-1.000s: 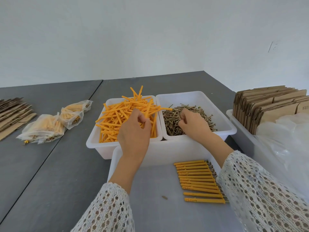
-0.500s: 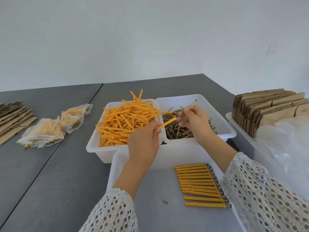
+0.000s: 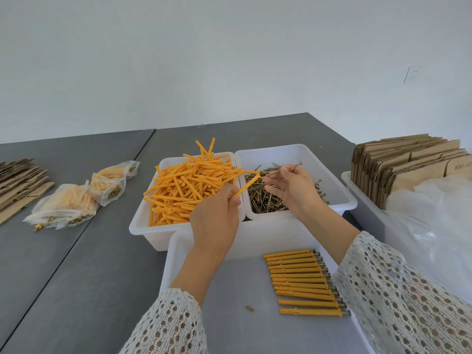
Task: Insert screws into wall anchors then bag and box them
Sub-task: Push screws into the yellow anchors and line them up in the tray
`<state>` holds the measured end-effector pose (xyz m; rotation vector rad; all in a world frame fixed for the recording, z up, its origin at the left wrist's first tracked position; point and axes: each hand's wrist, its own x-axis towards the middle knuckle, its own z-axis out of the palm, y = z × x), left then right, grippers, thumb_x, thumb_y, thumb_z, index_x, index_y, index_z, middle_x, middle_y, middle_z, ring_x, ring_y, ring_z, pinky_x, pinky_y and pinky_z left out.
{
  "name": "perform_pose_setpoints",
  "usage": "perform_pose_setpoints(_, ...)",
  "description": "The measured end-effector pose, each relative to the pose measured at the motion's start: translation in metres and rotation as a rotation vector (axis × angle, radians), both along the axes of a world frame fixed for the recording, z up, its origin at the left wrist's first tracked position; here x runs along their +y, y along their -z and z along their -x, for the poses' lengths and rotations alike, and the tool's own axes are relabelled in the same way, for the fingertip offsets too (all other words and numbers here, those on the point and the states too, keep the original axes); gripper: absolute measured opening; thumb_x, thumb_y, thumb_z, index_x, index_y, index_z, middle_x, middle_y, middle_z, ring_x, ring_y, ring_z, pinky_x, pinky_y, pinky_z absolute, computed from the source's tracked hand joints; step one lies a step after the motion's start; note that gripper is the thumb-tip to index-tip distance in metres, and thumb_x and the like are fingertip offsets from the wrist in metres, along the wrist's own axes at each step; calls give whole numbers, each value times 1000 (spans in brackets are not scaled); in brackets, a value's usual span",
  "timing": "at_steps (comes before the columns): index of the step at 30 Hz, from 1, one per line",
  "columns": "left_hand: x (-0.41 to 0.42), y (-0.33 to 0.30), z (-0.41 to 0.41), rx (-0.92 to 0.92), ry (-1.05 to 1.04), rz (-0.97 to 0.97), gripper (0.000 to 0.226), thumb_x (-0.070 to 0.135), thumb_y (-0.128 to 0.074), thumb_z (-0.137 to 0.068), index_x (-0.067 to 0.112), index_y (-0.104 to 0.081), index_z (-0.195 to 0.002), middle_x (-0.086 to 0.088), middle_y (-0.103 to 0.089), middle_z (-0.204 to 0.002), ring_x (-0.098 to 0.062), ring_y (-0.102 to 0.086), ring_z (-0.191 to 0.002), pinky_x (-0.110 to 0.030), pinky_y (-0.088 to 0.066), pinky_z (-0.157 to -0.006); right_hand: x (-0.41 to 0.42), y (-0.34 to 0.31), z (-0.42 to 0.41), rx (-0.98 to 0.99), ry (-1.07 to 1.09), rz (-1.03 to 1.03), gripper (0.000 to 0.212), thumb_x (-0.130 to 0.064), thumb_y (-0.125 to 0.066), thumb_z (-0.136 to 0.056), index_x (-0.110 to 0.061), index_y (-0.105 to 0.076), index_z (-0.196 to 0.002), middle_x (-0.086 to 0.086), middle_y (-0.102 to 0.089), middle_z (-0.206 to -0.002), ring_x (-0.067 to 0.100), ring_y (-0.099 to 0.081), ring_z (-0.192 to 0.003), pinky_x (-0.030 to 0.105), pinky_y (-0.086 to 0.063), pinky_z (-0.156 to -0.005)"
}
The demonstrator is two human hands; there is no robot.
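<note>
My left hand (image 3: 217, 218) pinches one orange wall anchor (image 3: 249, 184), its free end pointing up and right. My right hand (image 3: 290, 189) pinches a long metal screw (image 3: 287, 169) whose head points right; its tip sits close to the anchor's end, a small gap between them. Behind the hands stand a white bin heaped with orange anchors (image 3: 189, 186) and a white bin of loose screws (image 3: 268, 200). In the near white tray (image 3: 178, 254) lies a neat row of several anchors with screws inserted (image 3: 301, 281).
Clear bags filled with anchor sets (image 3: 69, 203) lie on the grey table at left, beside flat cardboard (image 3: 18, 182). At right, a white bin (image 3: 362, 198) holds folded cardboard boxes (image 3: 408, 164) and clear plastic bags (image 3: 439, 226).
Both hands lifted out of the bins, the left with an anchor and the right with a screw, and brought the two pieces toward each other above the bins.
</note>
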<state>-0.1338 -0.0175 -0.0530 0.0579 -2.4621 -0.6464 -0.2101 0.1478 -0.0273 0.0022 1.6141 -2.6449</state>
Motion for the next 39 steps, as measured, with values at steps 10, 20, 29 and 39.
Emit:
perform_pose_setpoints(10,2,0,-2,-1,7,54,11,29,-52,-101,32,-63,-101,8,-66,-71,-16,-56,-61,-31,-40,-52,-5,-3,-7,46,-196,-123,17,-4,-45,-103,-6,-52,-88,12,-62,-84,26,-67,-80,33,-60,-64)
perform_pose_setpoints(20,6,0,1,41,138,-275,6,27,-52,-101,27,-57,-98,23,-72,-85,-9,-59,-58,-32,-48,-56,2,-8,-6,158,-245,-249,36,-41,-44,-103,-11,-62,-108,10,-66,-92,21,-62,-66,31,-52,-56)
perform_pose_setpoints(29,23,-22,-21,-121,627,-532,9,17,-56,-100,22,-60,-93,15,-76,-95,-18,-50,-51,-32,-43,-51,25,-5,13,-65,104,-172,19,-23,-50,-98,-11,-63,-91,3,-61,-72,15,-52,-50,27,-44,-50)
perform_pose_setpoints(39,38,-15,-37,-752,969,-128,7,22,-69,-93,19,-75,-96,5,-73,-89,-23,-62,-78,-39,-52,-79,33,4,22,-146,23,116,41,-43,-37,-103,-13,-61,-88,1,-59,-63,16,-50,-48,24,-41,-48)
